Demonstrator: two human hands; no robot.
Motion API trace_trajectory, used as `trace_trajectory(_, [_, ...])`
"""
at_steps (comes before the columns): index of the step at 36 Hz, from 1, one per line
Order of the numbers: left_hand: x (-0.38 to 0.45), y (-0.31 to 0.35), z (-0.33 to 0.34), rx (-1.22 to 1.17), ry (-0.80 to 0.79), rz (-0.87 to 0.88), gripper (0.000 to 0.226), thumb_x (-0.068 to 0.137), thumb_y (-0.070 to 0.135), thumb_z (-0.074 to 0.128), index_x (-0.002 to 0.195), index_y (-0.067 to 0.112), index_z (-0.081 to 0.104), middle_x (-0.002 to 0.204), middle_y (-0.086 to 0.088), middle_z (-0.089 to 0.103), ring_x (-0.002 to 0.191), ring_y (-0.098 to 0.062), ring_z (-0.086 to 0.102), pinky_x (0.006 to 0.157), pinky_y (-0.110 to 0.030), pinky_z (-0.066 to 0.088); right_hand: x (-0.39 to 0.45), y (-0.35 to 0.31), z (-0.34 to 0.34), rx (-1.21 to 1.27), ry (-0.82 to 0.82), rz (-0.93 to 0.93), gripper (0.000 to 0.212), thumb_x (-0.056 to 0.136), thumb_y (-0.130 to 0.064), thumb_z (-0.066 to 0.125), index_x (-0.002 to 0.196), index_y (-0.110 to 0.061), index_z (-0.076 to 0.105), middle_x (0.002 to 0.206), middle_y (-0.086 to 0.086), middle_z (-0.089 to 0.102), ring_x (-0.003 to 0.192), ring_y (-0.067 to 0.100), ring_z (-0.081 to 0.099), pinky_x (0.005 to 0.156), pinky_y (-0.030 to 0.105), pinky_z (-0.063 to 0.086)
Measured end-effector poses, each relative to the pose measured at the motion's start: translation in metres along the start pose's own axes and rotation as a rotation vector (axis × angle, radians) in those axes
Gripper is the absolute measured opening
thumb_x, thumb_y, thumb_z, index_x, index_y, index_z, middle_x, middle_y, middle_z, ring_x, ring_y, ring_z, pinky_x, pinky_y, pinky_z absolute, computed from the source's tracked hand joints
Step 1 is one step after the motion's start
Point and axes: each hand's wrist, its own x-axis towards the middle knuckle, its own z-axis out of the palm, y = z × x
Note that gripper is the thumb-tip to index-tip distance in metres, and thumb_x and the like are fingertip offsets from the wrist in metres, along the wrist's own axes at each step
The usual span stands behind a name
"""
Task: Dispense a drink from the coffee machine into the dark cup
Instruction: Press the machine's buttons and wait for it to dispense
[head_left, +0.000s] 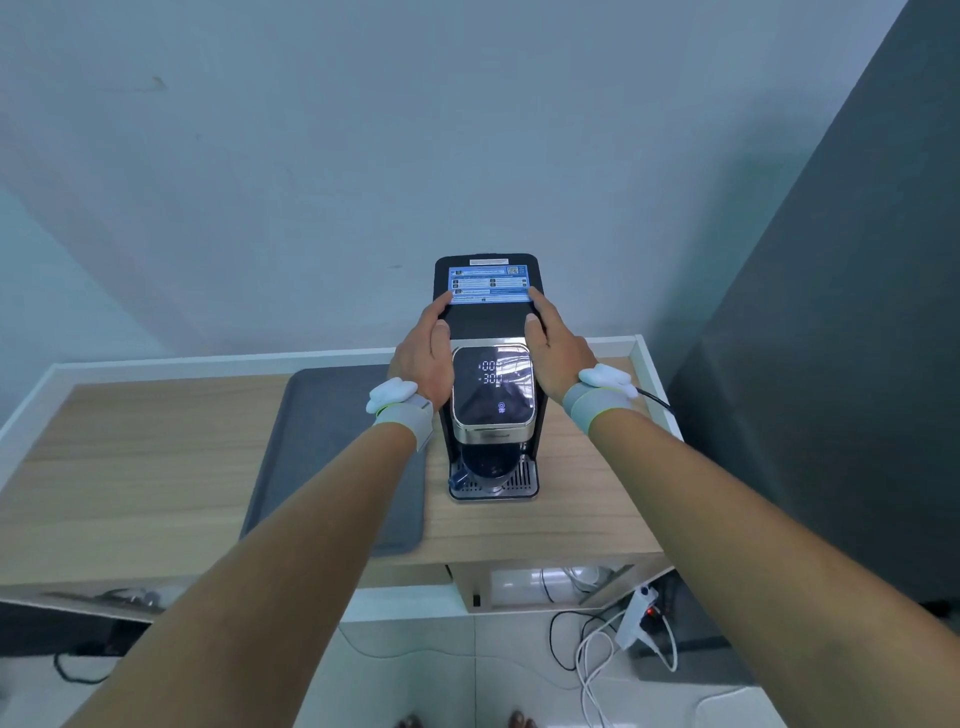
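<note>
A black coffee machine (491, 327) stands on the wooden table, its lit touch panel (492, 383) showing digits. The dark cup (484, 466) sits on the drip tray (522, 480) under the spout, its blue handle pointing left. My left hand (423, 347) presses flat against the machine's left side and my right hand (556, 340) against its right side, so both hands clasp the body just behind the panel. A blue label (488, 285) covers the rear top of the machine.
A grey tray (322, 441) lies on the wooden table (156, 457) left of the machine. A black cord (655, 399) runs off right by the table's raised white rim. A dark wall panel stands at right. Below, a power strip (638, 613) and cables lie on the floor.
</note>
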Motion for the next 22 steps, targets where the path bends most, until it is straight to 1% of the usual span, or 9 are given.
trace_trajectory(5, [0.0019, -0.0013, -0.0008, 0.017, -0.004, 0.005, 0.051, 0.094, 0.050, 0.016, 0.136, 0.064, 0.041, 0.085, 0.014, 0.066, 0.077, -0.004, 0.059, 0.062, -0.023, 0.042, -0.0003, -0.0015, -0.0003, 0.010, -0.013, -0.001, 0.058, 0.087, -0.074, 0.013, 0.144, -0.070, 0.021, 0.088, -0.005, 0.067, 0.075, 0.019, 0.062, 0.073, 0.041, 0.047])
trace_trajectory(7, [0.0017, -0.0009, -0.0006, 0.017, -0.002, 0.006, 0.051, 0.095, 0.049, 0.016, 0.137, 0.063, 0.041, 0.091, 0.010, 0.067, 0.080, -0.005, 0.059, 0.064, -0.026, 0.044, 0.0000, -0.0011, -0.0004, 0.014, -0.014, -0.004, 0.057, 0.088, -0.074, 0.013, 0.145, -0.070, 0.021, 0.089, -0.005, 0.067, 0.076, 0.020, 0.062, 0.074, 0.041, 0.048])
trace_trajectory(9, [0.0014, -0.0004, 0.0000, 0.017, -0.001, 0.010, 0.050, 0.095, 0.048, 0.016, 0.137, 0.062, 0.040, 0.093, 0.011, 0.066, 0.081, -0.010, 0.060, 0.067, -0.032, 0.046, 0.0003, -0.0004, 0.0002, 0.009, -0.011, -0.004, 0.055, 0.089, -0.074, 0.013, 0.143, -0.072, 0.020, 0.090, -0.006, 0.067, 0.076, 0.020, 0.062, 0.074, 0.041, 0.048])
trace_trajectory(14, [0.0015, -0.0013, 0.0000, 0.021, 0.002, 0.013, 0.050, 0.095, 0.048, 0.016, 0.137, 0.062, 0.041, 0.089, 0.010, 0.067, 0.080, -0.007, 0.060, 0.064, -0.031, 0.045, 0.0017, 0.0014, 0.0017, 0.002, 0.001, -0.004, 0.047, 0.089, -0.074, 0.013, 0.136, -0.077, 0.019, 0.084, -0.008, 0.066, 0.072, 0.019, 0.062, 0.068, 0.039, 0.046])
trace_trajectory(16, [0.0013, -0.0013, -0.0001, 0.023, 0.005, 0.014, 0.050, 0.096, 0.048, 0.016, 0.137, 0.062, 0.041, 0.084, 0.010, 0.066, 0.077, -0.007, 0.059, 0.063, -0.030, 0.045, 0.0025, 0.0021, 0.0016, 0.004, 0.003, -0.002, 0.048, 0.089, -0.074, 0.013, 0.137, -0.077, 0.019, 0.084, -0.007, 0.067, 0.072, 0.020, 0.062, 0.068, 0.039, 0.046])
trace_trajectory(19, [0.0009, -0.0008, -0.0009, 0.025, 0.006, 0.017, 0.050, 0.096, 0.048, 0.016, 0.137, 0.063, 0.042, 0.078, 0.014, 0.062, 0.073, -0.008, 0.059, 0.060, -0.028, 0.044, 0.0021, 0.0018, 0.0018, 0.007, 0.001, 0.000, 0.049, 0.089, -0.074, 0.013, 0.137, -0.076, 0.020, 0.083, -0.004, 0.067, 0.071, 0.021, 0.063, 0.066, 0.039, 0.047])
trace_trajectory(22, [0.0004, -0.0008, -0.0010, 0.026, 0.000, 0.013, 0.051, 0.096, 0.048, 0.016, 0.137, 0.062, 0.042, 0.078, 0.010, 0.063, 0.073, -0.011, 0.059, 0.063, -0.032, 0.048, 0.0017, 0.0014, 0.0013, 0.009, 0.005, 0.002, 0.052, 0.088, -0.075, 0.013, 0.140, -0.074, 0.021, 0.084, -0.004, 0.068, 0.071, 0.020, 0.063, 0.066, 0.037, 0.046])
